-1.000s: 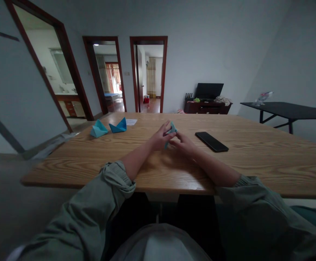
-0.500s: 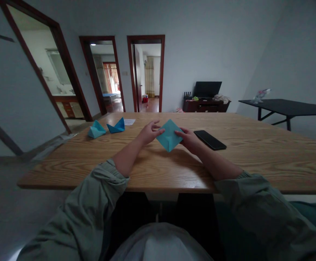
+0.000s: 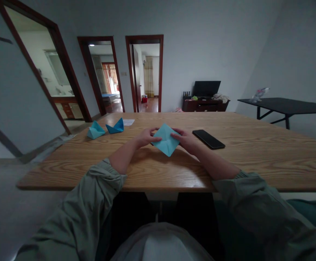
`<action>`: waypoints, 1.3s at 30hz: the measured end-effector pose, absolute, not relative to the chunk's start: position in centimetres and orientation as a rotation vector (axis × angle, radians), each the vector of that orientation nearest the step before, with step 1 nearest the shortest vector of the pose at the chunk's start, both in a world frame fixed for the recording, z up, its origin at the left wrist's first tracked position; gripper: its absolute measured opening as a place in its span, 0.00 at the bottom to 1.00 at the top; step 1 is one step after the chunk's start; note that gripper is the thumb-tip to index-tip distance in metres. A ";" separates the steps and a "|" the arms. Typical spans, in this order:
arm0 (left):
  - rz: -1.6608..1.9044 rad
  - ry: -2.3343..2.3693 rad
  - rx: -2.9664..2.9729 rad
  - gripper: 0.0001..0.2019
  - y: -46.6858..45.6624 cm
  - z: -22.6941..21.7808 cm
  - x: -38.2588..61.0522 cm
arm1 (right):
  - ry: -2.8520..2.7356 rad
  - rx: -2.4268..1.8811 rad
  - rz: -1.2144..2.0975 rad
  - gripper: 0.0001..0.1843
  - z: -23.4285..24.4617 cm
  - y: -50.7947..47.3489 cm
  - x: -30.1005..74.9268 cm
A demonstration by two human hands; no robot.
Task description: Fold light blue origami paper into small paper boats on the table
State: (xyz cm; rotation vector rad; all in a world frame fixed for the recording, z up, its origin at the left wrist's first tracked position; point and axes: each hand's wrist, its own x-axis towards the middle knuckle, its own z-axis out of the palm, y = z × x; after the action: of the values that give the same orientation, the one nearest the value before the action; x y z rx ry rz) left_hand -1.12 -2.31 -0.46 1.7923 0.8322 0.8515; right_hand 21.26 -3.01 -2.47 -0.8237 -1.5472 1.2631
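Now the left hand (image 3: 146, 137) and right hand (image 3: 186, 141) pinch a folded sky-blue paper square (image 3: 166, 140) between them, over the long wooden counter (image 3: 256, 159). Their fingers (image 3: 156, 138) hide its side corners. A flat black phone (image 3: 208, 139) lies just beside the right hand.

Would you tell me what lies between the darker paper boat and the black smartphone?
Between the darker paper boat and the black smartphone, the head view shows the left hand, a folded blue sheet and the right hand.
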 end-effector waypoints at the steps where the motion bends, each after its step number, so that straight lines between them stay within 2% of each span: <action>1: 0.861 0.850 1.805 0.38 -2.4 -0.3 -1.2 | -1.559 -0.842 1.233 0.28 -2.5 -3.0 21.2; 5: 0.918 0.890 1.861 0.36 -2.7 0.0 -1.5 | -1.686 -0.888 1.105 0.35 -2.6 -3.0 21.1; 11: 0.934 0.923 1.915 0.28 -2.1 -0.3 -1.5 | -1.942 -0.975 0.843 0.25 -2.5 -3.0 21.5; 14: 0.840 1.062 2.033 0.20 -1.4 -0.7 -1.6 | -2.173 -1.034 0.609 0.26 -2.4 -3.1 21.9; 17: 0.607 1.227 2.276 0.16 -0.9 -1.2 -1.9 | -2.463 -1.018 0.344 0.26 -2.4 -3.3 22.1; 22: 0.338 1.248 2.482 0.18 -0.7 -1.3 -2.9 | -2.669 -1.117 0.174 0.29 -2.8 -3.3 22.1; 28: 0.209 1.179 2.400 0.29 -0.4 -1.5 -4.5 | -2.677 -1.085 0.174 0.26 -2.6 -3.4 22.2; 34: 0.172 1.094 2.456 0.27 -0.7 -1.1 -4.6 | -2.648 -1.099 0.074 0.17 -1.9 -3.9 21.9; 39: 0.124 1.100 2.462 0.29 -1.3 -0.6 -4.5 | -2.594 -1.172 -0.039 0.16 -1.8 -4.2 21.8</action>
State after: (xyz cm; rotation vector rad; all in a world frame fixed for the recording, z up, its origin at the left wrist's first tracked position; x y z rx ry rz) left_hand -4.46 -1.32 -0.60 2.4619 1.0998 0.1240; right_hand 21.81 -4.16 -1.80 -1.1717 -2.5937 -0.0388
